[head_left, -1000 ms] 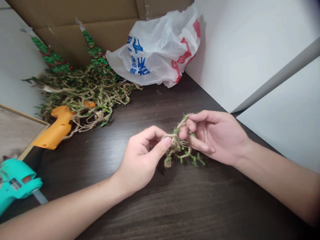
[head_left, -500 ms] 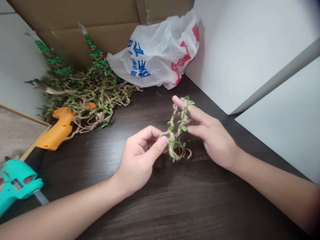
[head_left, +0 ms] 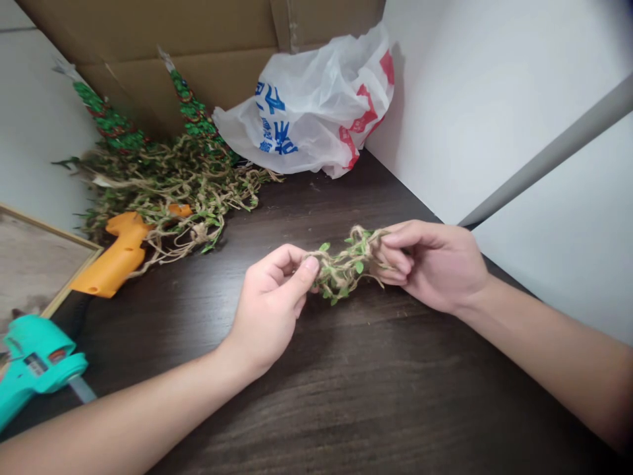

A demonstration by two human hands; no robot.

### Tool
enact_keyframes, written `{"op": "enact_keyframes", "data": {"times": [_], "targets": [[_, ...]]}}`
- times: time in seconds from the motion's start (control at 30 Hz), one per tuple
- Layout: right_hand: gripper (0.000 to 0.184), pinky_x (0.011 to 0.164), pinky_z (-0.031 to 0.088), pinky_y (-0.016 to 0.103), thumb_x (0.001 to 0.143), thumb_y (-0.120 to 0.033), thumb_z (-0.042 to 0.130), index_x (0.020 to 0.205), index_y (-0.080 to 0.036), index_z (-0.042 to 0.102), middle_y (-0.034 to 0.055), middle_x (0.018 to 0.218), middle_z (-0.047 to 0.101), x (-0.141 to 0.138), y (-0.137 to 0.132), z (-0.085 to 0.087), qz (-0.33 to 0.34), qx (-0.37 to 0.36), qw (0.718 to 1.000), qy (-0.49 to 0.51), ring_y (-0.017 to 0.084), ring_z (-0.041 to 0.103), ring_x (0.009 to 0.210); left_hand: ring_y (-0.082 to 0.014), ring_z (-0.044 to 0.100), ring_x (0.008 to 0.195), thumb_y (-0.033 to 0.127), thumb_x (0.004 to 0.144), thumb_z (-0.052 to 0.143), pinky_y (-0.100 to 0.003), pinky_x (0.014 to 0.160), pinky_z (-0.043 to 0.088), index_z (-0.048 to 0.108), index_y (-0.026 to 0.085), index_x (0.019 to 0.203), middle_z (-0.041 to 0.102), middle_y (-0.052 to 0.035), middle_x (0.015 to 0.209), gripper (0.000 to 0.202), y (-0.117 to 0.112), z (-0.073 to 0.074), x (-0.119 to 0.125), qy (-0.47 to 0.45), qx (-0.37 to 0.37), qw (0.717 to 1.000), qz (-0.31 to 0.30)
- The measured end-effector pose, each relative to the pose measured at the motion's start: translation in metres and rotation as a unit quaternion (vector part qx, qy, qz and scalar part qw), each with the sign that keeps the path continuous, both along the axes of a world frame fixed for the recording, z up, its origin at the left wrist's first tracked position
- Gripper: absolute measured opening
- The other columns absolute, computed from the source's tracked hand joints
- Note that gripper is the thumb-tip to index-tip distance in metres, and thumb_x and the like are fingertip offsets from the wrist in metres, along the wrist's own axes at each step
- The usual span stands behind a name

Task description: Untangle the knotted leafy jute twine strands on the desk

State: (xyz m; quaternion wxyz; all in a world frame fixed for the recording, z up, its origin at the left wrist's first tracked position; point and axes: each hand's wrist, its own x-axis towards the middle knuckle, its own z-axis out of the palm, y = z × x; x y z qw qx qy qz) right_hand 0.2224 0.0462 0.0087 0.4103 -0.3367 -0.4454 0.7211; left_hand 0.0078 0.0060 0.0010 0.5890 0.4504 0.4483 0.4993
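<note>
A bunched length of jute twine with small green leaves (head_left: 345,267) is stretched between my hands, above the dark wooden table (head_left: 316,396). My left hand (head_left: 274,300) pinches its left end between thumb and forefinger. At the other end, my right hand (head_left: 432,260) has its thumb and fingers closed on the twine, palm partly turned up. Loops and a few loose strands hang between them. Some fingertips of the right hand are hidden behind the twine.
A heap of leafy twine (head_left: 163,175) lies at the back left, with two small green tinsel trees (head_left: 192,109). An orange tool handle (head_left: 111,257) and a teal glue gun (head_left: 42,363) are at the left. A white plastic bag (head_left: 316,105) rests against the cardboard (head_left: 198,30); white panels (head_left: 475,92) stand right.
My right hand has moved down and right and closed on the twine. The upright loop is now drawn out sideways into a bunch. My left hand keeps its pinch.
</note>
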Motion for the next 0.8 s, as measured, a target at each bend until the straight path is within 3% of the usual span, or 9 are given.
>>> {"op": "enact_keyframes", "data": {"times": [0.13, 0.23, 0.3, 0.37, 0.43, 0.5, 0.67, 0.8], "targets": [[0.04, 0.048, 0.022, 0.031, 0.084, -0.027, 0.056, 0.045, -0.018, 0.06, 0.0006, 0.048, 0.038, 0.005, 0.006, 0.001, -0.028, -0.076, 0.992, 0.093, 0.012, 0.035, 0.044, -0.0026, 0.038, 0.046, 0.025, 0.09, 0.076, -0.015, 0.042, 0.025, 0.063, 0.014, 0.078, 0.057, 0.0031, 0.066, 0.021, -0.001, 0.001, 0.001, 0.005, -0.003, 1.0, 0.006], [0.037, 0.048, 0.027, 0.029, 0.091, -0.027, 0.053, 0.058, -0.02, 0.069, 0.0027, 0.057, 0.055, 0.007, 0.009, 0.001, -0.103, -0.088, 0.982, 0.13, 0.014, 0.043, 0.052, -0.0029, 0.039, 0.046, 0.027, 0.09, 0.075, -0.016, 0.043, 0.026, 0.062, 0.014, 0.077, 0.059, 0.0022, 0.066, 0.023, -0.001, 0.001, 0.0, 0.017, -0.009, 1.0, 0.008], [0.035, 0.054, 0.038, 0.03, 0.095, -0.03, 0.052, 0.07, -0.023, 0.076, 0.0044, 0.079, 0.074, 0.006, 0.011, 0.001, -0.15, -0.063, 0.979, 0.125, 0.017, 0.057, 0.066, -0.0045, 0.044, 0.05, 0.028, 0.09, 0.076, -0.016, 0.046, 0.031, 0.062, 0.014, 0.078, 0.06, 0.0014, 0.067, 0.023, -0.001, 0.0, -0.001, 0.023, -0.008, 1.0, 0.012], [0.032, 0.065, 0.046, 0.033, 0.098, -0.035, 0.054, 0.082, -0.027, 0.081, 0.003, 0.106, 0.081, 0.004, 0.011, -0.001, -0.168, -0.016, 0.982, 0.087, 0.021, 0.067, 0.086, -0.0053, 0.044, 0.051, 0.028, 0.09, 0.076, -0.016, 0.047, 0.033, 0.062, 0.014, 0.079, 0.06, 0.0013, 0.066, 0.023, 0.0, -0.001, -0.002, 0.029, -0.007, 0.999, 0.015], [0.03, 0.074, 0.05, 0.036, 0.099, -0.04, 0.056, 0.094, -0.03, 0.083, 0.0007, 0.125, 0.079, 0.002, 0.01, -0.006, -0.173, 0.033, 0.984, 0.029, 0.024, 0.069, 0.104, -0.0045, 0.04, 0.049, 0.029, 0.091, 0.076, -0.016, 0.045, 0.029, 0.061, 0.015, 0.078, 0.06, 0.0013, 0.066, 0.024, 0.0, -0.001, -0.002, 0.032, -0.008, 0.999, 0.015], [0.028, 0.081, 0.052, 0.039, 0.1, -0.042, 0.06, 0.105, -0.03, 0.084, -0.0003, 0.132, 0.077, -0.001, 0.009, -0.011, -0.19, 0.076, 0.978, -0.038, 0.027, 0.069, 0.114, -0.0033, 0.038, 0.045, 0.029, 0.091, 0.075, -0.017, 0.043, 0.024, 0.06, 0.015, 0.078, 0.06, 0.0014, 0.066, 0.024, 0.0, -0.001, -0.002, 0.03, -0.01, 0.999, 0.014], [0.028, 0.096, 0.053, 0.044, 0.099, -0.047, 0.067, 0.118, -0.034, 0.082, -0.0006, 0.132, 0.077, -0.001, 0.009, -0.026, -0.275, 0.192, 0.926, -0.173, 0.032, 0.063, 0.133, -0.0026, 0.037, 0.043, 0.027, 0.087, 0.078, -0.018, 0.042, 0.023, 0.061, 0.015, 0.078, 0.06, 0.002, 0.067, 0.023, 0.0, -0.002, -0.002, 0.013, -0.002, 1.0, 0.016], [0.031, 0.101, 0.056, 0.045, 0.101, -0.048, 0.063, 0.125, -0.035, 0.079, -0.0009, 0.151, 0.065, 0.002, 0.013, -0.03, -0.311, 0.19, 0.912, -0.189, 0.031, 0.049, 0.15, -0.0032, 0.038, 0.043, 0.029, 0.089, 0.077, -0.018, 0.043, 0.023, 0.06, 0.015, 0.077, 0.06, 0.002, 0.067, 0.024, 0.0, -0.001, -0.002, 0.021, -0.007, 0.999, 0.025]]}}
